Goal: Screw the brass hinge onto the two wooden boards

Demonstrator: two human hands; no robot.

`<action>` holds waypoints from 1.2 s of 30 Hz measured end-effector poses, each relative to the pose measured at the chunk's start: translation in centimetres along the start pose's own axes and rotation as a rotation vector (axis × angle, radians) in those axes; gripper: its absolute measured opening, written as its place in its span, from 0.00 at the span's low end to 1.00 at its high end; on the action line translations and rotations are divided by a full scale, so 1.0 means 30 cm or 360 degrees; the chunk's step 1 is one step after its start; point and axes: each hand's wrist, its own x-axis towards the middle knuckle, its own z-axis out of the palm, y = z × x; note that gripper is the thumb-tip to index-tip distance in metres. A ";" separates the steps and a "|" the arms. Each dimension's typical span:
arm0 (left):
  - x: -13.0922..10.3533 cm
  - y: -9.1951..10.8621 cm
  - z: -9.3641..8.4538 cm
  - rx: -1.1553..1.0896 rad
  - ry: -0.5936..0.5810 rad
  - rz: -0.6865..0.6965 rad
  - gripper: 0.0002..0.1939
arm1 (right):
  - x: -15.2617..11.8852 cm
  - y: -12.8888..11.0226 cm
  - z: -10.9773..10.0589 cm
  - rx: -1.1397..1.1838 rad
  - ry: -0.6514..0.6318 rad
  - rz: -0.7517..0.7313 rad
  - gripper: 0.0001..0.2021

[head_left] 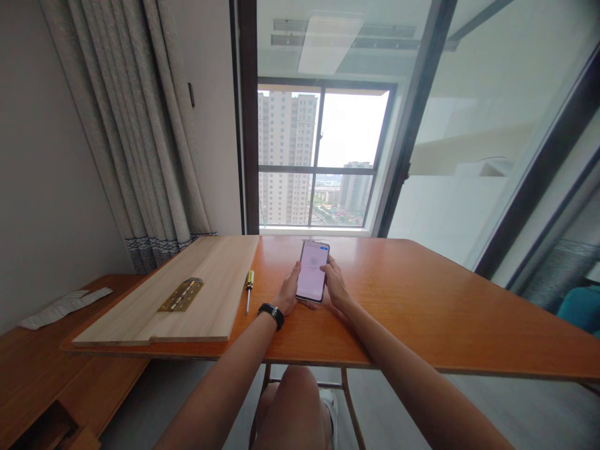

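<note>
A phone (pixel 312 272) with a lit, pale pink screen is held upright over the middle of the table. My left hand (pixel 287 291) grips its left edge, with a black band on the wrist. On the phone's right side is my right hand (pixel 335 285), its thumb at the screen's edge and its other fingers partly hidden behind. Left of my hands, a screwdriver (pixel 250 282) with a yellow and black handle lies on the table. A brass hinge (pixel 182 295) rests on a pale wooden board (pixel 220 269), with small pieces on it that I cannot make out.
The orange-brown table (pixel 422 300) spans the view, its front edge above my legs. A lower wooden surface (pixel 28 362) at the left holds a pale cloth strip (pixel 65 307). A curtain (pixel 135 125) hangs at the left; a window (pixel 319 156) stands behind the table.
</note>
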 end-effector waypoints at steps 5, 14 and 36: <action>0.004 0.000 -0.002 0.0010 0.0000 -0.0018 0.31 | 0.004 0.004 -0.005 -0.0008 0.0004 -0.0011 0.16; 0.005 -0.002 -0.001 0.0012 0.0020 -0.0014 0.31 | 0.008 0.017 -0.007 0.0018 -0.0011 -0.0002 0.17; 0.019 -0.017 -0.025 -0.0012 -0.0062 -0.0063 0.33 | 0.025 0.043 -0.012 0.0125 -0.0034 -0.0006 0.12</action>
